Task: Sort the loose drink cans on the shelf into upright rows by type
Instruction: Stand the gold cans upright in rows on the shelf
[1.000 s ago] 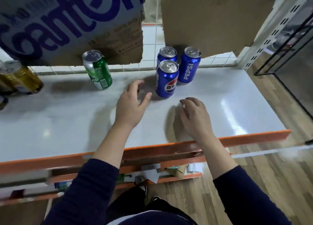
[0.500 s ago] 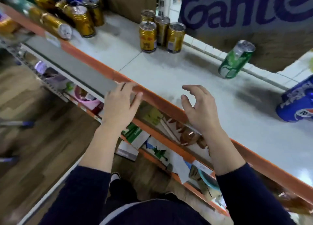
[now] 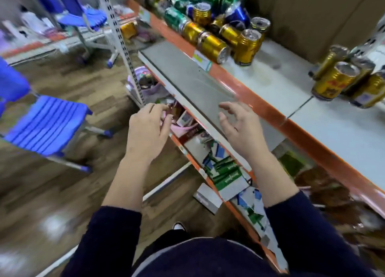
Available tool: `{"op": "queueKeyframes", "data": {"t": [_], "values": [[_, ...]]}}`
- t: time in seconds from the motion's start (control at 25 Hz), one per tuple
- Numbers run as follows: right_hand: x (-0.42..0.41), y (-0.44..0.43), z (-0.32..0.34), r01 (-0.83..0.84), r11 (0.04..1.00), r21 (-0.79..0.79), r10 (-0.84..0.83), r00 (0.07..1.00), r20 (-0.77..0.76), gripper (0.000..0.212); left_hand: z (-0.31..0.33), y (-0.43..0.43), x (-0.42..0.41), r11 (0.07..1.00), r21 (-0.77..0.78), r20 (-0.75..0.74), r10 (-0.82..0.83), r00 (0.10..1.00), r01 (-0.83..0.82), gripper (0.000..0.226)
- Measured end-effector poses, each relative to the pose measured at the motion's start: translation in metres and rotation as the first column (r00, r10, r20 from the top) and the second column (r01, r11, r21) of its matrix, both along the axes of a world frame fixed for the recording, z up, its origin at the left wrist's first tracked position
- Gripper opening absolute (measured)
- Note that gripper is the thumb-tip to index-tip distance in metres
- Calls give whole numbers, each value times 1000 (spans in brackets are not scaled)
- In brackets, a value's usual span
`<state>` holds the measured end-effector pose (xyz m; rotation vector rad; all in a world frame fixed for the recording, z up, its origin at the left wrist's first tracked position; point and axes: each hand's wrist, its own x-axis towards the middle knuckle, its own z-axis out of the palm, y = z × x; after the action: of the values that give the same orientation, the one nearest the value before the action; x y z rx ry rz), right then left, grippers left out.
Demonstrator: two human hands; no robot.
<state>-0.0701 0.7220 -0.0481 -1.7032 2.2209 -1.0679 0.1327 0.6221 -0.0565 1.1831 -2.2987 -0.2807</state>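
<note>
A jumbled heap of loose cans [image 3: 210,20], gold, green and blue, lies at the far left end of the white shelf [image 3: 270,78]. One gold can [image 3: 212,47] lies on its side by the orange shelf edge [image 3: 260,103]. An upright gold can [image 3: 246,46] stands beside it. A small upright group of gold cans [image 3: 341,80] stands at the right. My left hand [image 3: 149,128] and my right hand [image 3: 239,124] hover in front of the shelf, below its edge, fingers loosely spread, holding nothing.
A grey panel [image 3: 187,82] slopes below the shelf edge. Lower shelves hold boxes and packets [image 3: 225,172]. Blue chairs [image 3: 45,122] stand on the wooden floor to the left. A metal upright post [image 3: 123,47] rises left of the shelf. Brown cardboard [image 3: 312,16] backs the shelf.
The view has swung left from the upright blue and green cans to the heap of loose cans. Both hands have left the shelf top and now hang in front of its edge.
</note>
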Motion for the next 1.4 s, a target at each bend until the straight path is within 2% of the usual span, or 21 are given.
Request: {"op": "queueKeyframes", "data": {"t": [0.24, 0.36, 0.56, 0.76, 0.96, 1.16, 1.28, 1.4], "values": [[43, -94, -6, -47, 998, 29, 48, 999, -17, 27, -13, -74, 62, 992, 70, -28, 108, 994, -105, 21], [46, -135, -10, -55, 998, 15, 55, 998, 1, 25, -17, -111, 66, 989, 116, -53, 99, 994, -92, 22], [43, -237, -15, -68, 997, -42, 68, 998, 11, 26, -13, -207, 59, 992, 98, -36, 80, 996, -76, 28], [28, -347, 1, -32, 993, -114, 33, 999, 7, 26, 10, -312, 35, 998, 69, 21, 8, 1000, -10, 29], [7, -423, 22, -4, 988, -155, 7, 1000, 20, 27, 22, -401, 9, 997, 71, -6, -43, 999, 43, 29], [-14, -477, 34, 136, 972, -193, -110, 984, 141, 27, 23, -478, -26, 980, 101, -64, -168, 984, 174, 32], [-28, -520, 42, 209, 955, -211, -182, 973, 139, 26, 27, -534, -50, 967, 92, -91, -230, 969, 238, 33], [-36, -566, 44, 287, 932, -223, -271, 957, 101, 30, 31, -591, -70, 946, 9, -138, -319, 938, 323, 31]]}}
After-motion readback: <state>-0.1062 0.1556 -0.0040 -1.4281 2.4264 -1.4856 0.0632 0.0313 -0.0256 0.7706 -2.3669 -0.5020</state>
